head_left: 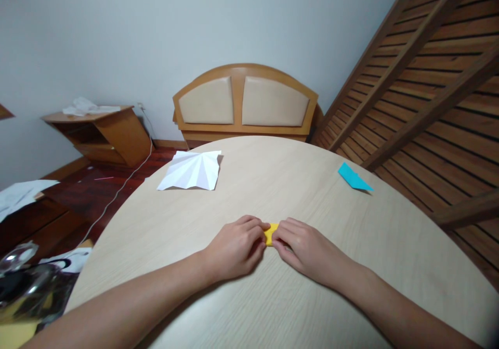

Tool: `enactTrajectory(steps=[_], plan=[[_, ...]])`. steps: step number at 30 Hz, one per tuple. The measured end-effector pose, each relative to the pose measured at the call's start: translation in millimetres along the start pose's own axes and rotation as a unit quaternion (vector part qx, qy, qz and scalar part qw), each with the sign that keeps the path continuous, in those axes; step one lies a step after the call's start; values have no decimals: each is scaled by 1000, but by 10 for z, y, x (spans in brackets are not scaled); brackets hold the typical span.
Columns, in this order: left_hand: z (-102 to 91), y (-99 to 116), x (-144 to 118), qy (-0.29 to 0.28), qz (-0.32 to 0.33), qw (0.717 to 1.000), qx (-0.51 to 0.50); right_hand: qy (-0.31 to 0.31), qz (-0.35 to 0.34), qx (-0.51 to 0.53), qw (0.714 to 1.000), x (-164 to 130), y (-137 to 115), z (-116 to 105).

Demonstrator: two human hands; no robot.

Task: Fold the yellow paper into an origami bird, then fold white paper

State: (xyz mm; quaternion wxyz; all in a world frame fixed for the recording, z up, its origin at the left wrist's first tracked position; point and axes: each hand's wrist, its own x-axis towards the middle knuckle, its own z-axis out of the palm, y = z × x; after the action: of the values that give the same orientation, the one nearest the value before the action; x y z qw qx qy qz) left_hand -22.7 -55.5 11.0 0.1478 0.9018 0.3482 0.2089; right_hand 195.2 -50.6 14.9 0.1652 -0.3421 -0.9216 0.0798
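At the desk's (331,286) near middle, left hand (234,247) and right hand (306,250) each kept a narrow grip pinching one small yellow paper (271,233) between them | step judged: pressing a crease, likely mid-fold, mostly hidden; next needs firm fingertip pressure | counted: one creased white sheet (193,170), one yellow piece, one teal piece (353,178).

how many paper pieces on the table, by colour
yellow paper, pinched between left hand and right hand: 1
white creased paper: 1
blue folded paper: 1
total: 3
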Motion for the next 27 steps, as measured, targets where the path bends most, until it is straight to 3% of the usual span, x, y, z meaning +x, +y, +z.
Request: enactTrajectory(steps=[9, 15, 27], plan=[[-3, -26, -4, 8, -17, 1000, -23, 33, 124, 107, 986, 3, -29, 20], [6, -65, -9, 6, -7, 1000, -23, 33, 139, 145, 979, -2, -10, 43], [-1, -164, -15, -37, 86, 994, 55, 37, 157, 132, 978, 3, -15, 48]])
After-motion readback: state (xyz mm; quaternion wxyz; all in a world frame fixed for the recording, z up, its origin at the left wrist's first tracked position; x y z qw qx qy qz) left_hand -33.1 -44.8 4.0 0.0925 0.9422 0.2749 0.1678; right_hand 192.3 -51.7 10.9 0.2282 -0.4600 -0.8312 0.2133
